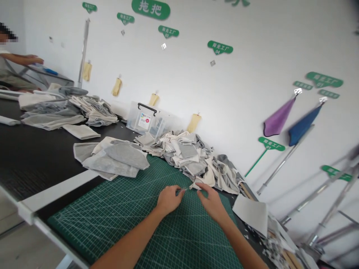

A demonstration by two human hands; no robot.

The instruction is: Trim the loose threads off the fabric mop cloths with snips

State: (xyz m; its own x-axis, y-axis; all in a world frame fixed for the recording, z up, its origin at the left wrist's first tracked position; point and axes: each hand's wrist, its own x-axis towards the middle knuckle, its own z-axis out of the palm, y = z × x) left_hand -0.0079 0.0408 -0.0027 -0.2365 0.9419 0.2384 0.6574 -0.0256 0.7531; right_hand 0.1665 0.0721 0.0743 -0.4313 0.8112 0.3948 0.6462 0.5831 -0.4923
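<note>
Above the green cutting mat point(134, 209), my left hand point(169, 198) is closed, with its fingers curled. A small thin bit pokes out at its fingertips, too small to name. My right hand point(212, 202) faces it from the right, its thumb and index finger stretched out and apart. The index fingertip is beside a small beige cloth corner point(194, 185) at the near edge of the cloth heap; I cannot tell whether they touch. Behind both hands lies the heap of grey and white cloth pieces point(187, 150).
Flat grey cloths point(116, 158) overlap the mat's far left corner. More cloth stacks point(53, 108) and a clear plastic box point(144, 119) stand farther back. A white cloth point(251, 215) and scraps point(276, 246) lie right. A person point(17, 61) sits far left.
</note>
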